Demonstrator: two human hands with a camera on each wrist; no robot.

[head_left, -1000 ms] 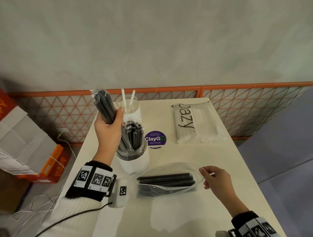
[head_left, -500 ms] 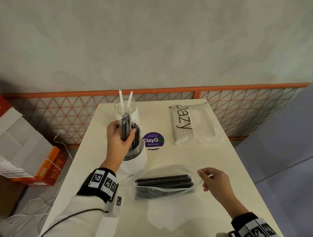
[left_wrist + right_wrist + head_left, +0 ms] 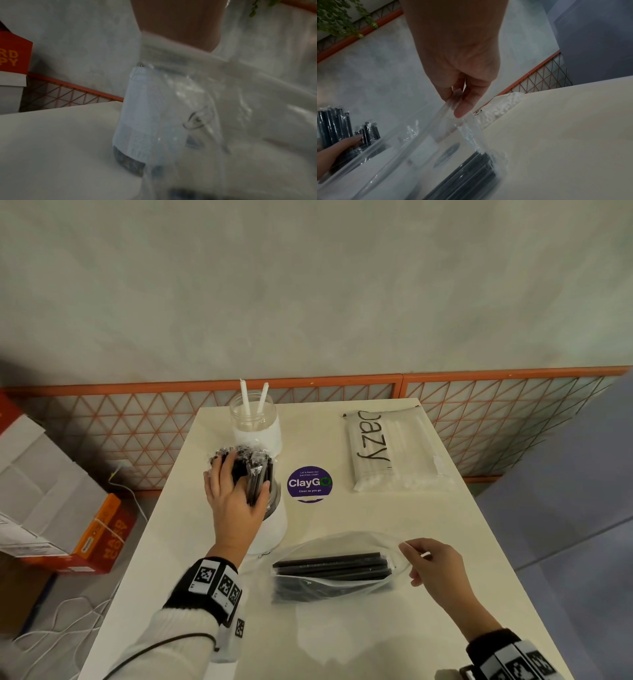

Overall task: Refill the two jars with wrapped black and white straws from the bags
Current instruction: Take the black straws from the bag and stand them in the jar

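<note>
The near jar (image 3: pixel 272 529) stands at the table's left, packed with wrapped black straws (image 3: pixel 253 470). My left hand (image 3: pixel 236 491) curls over their tops and grips a bunch of them inside the jar. In the left wrist view that jar (image 3: pixel 154 115) fills the blurred middle. Behind it the far jar (image 3: pixel 255 419) holds two white straws (image 3: pixel 253 402). A clear bag of black straws (image 3: pixel 332 571) lies in front of me. My right hand (image 3: pixel 416 556) pinches its open rim; the right wrist view shows the plastic (image 3: pixel 453 108) held between thumb and fingers. A bag of white straws (image 3: pixel 390 450) lies at the back right.
A purple ClayGo sticker (image 3: pixel 310 483) sits on the white table (image 3: pixel 445 542) between the jars and the white bag. An orange mesh fence (image 3: pixel 479 412) runs behind the table. Cardboard boxes (image 3: pixel 51 501) and white cables (image 3: pixel 61 621) lie on the floor at the left.
My left hand has brought the bunch of black straws down from above the jar into it and now covers their tops. My right hand has stayed on the bag's rim.
</note>
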